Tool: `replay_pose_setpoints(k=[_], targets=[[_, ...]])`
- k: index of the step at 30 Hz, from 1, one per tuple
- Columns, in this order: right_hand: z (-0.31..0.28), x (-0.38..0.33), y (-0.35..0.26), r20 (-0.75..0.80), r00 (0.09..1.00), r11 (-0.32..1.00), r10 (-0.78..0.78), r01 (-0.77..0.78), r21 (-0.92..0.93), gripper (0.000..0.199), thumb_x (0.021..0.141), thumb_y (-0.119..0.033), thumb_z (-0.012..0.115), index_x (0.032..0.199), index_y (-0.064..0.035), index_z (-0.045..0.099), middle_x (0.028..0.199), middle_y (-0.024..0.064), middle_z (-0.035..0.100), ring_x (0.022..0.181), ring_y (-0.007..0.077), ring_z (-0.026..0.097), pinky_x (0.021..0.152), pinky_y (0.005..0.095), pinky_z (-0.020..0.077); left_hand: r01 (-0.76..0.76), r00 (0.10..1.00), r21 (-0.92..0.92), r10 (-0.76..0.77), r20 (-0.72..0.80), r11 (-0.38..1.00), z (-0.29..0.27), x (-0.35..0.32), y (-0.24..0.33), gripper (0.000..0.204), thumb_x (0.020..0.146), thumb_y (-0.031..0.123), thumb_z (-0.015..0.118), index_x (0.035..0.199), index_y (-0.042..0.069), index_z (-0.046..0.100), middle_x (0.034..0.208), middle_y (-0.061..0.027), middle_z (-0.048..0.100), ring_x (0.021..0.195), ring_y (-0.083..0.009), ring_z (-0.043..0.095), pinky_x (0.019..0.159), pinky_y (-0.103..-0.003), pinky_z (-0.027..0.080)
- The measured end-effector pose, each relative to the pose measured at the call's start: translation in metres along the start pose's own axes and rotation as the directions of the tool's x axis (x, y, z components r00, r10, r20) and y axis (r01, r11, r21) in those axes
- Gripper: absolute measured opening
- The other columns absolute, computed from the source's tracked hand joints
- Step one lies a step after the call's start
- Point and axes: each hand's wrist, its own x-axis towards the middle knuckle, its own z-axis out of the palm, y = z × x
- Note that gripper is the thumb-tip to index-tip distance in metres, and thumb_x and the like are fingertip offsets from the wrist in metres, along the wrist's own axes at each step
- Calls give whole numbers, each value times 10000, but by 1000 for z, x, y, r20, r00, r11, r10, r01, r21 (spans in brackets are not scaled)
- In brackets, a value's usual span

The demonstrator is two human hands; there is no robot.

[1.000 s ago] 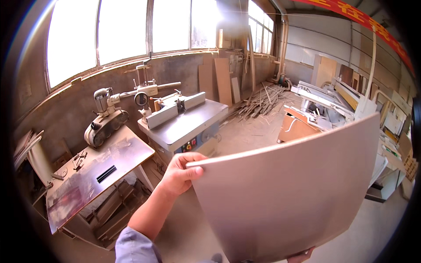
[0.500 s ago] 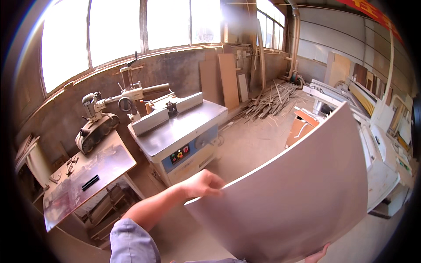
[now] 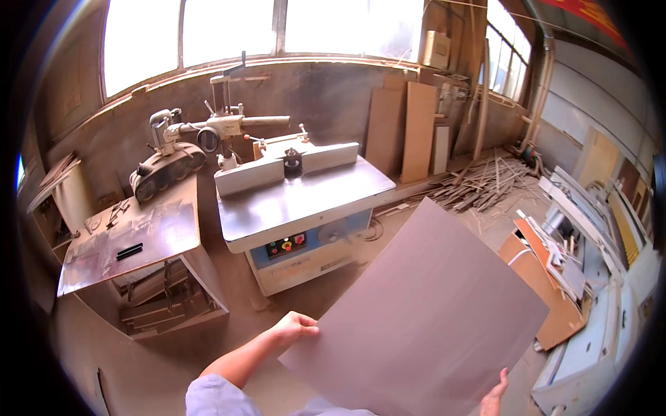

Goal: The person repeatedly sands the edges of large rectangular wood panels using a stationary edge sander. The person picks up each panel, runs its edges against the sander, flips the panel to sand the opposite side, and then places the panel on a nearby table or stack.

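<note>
A large flat brownish-grey panel [image 3: 423,312] hangs tilted in front of me, held between both hands. My left hand [image 3: 297,327] pinches its left edge, with the thumb lying on the near face. My right hand [image 3: 494,396] grips the lower right edge; only some of its fingers show past the rim, and the rest of that hand is cut off by the frame. Beyond the panel stands a spindle moulder [image 3: 305,201] with a shiny steel table, a two-part fence and a blue front with coloured buttons.
A wooden worktable [image 3: 159,236] with two black bars [image 3: 130,251] stands left, beside a roller power feeder [image 3: 170,163]. Offcut strips [image 3: 492,182] lie heaped near the far wall, where boards [image 3: 418,132] lean. On the right are brown boards [image 3: 544,305] and a long pale machine [image 3: 596,333].
The panel has swung left and its face has turned more toward me, its top now lower. My view has turned right. Both hands keep their hold on it.
</note>
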Motion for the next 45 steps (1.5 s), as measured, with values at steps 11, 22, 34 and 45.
replay_pose_setpoints(k=[11,22,34,45], targets=[[181,262,-61,254,945,975,207,-179,-129,681,837,-531,575,1298,-37,497,1304,96,529,1181,300,490,996,439,394,49,958,-206,-104,-268,977,13,215,53,202,830,174,725,962,23,706,851,-15,674,778,-98,598,743,-279,495],[490,516,-46,435,851,923,295,-135,-361,713,843,-537,545,1335,-28,461,1332,149,507,1215,330,466,1029,472,360,-82,595,-228,-136,-792,970,-13,396,177,311,861,291,696,703,27,651,662,-3,606,583,-81,530,534,-263,450],[718,802,-21,595,486,692,640,-27,-722,753,833,-586,500,1364,-56,441,1353,147,495,1223,332,458,1035,476,340,-138,273,-426,-379,-884,894,96,548,156,297,856,225,706,643,38,616,605,65,498,569,-38,395,499,-236,332],[819,932,-16,447,543,540,711,-15,-841,783,809,-610,526,1368,-68,441,1373,137,481,1226,323,460,1030,445,365,-100,228,-558,-526,-819,824,115,660,196,298,856,273,675,828,-24,674,695,-12,624,670,-80,522,628,-282,463]])
